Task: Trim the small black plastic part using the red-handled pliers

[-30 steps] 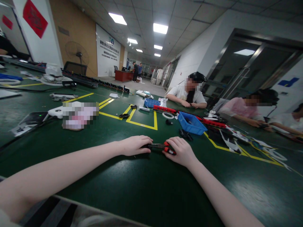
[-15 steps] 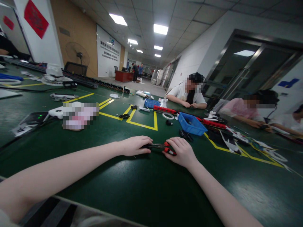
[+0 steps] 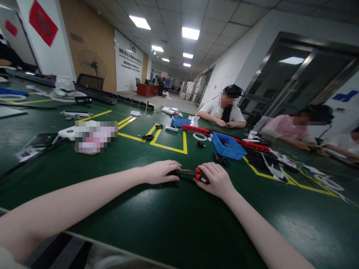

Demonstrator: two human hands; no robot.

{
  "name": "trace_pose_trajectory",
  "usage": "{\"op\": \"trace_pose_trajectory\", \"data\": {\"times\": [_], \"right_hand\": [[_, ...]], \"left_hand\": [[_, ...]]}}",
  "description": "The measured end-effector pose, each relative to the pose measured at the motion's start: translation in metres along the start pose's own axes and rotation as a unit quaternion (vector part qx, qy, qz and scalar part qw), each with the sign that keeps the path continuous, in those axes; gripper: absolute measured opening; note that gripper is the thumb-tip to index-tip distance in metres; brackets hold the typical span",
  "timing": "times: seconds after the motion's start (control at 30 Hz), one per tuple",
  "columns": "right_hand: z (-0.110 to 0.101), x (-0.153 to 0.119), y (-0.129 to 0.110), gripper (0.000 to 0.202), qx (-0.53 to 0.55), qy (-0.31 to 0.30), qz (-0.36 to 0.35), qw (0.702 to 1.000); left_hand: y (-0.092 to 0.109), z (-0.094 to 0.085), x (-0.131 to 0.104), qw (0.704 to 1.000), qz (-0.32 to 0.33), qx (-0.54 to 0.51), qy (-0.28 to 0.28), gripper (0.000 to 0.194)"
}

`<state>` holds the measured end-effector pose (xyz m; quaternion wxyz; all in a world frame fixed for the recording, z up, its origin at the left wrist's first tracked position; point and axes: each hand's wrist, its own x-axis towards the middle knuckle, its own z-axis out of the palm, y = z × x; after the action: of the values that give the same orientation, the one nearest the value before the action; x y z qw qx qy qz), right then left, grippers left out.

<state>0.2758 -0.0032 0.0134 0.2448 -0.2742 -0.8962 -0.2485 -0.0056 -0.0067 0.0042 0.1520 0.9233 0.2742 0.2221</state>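
Note:
Red-and-black pliers (image 3: 201, 176) are gripped by the handles in my right hand (image 3: 217, 180), low over the green table (image 3: 179, 224). Their metal jaws point left and meet a small black part (image 3: 173, 172). My left hand (image 3: 161, 172) is closed on that black part, which its fingers partly hide. Beyond my right hand lie black pieces (image 3: 221, 159) beside a blue bin (image 3: 228, 145) with dark items inside.
Yellow tape (image 3: 171, 149) marks the table, with small black parts (image 3: 147, 137) near it. A phone (image 3: 95, 138) and a white cabled device lie left. Red strips (image 3: 255, 145), a smaller blue bin (image 3: 180, 121) and cables are farther right. People sit across the table.
The camera view has shifted very slightly. Both hands keep nearly the same pose on the pliers and the black part.

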Motion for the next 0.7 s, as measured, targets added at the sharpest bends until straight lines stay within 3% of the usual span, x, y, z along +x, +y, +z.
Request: {"op": "trace_pose_trajectory", "data": {"times": [0.7], "right_hand": [[-0.001, 0.0007, 0.001, 0.033, 0.006, 0.001, 0.001, 1.0]], "left_hand": [[-0.0012, 0.0002, -0.0002, 0.999, 0.016, -0.022, 0.039, 0.03]]}}
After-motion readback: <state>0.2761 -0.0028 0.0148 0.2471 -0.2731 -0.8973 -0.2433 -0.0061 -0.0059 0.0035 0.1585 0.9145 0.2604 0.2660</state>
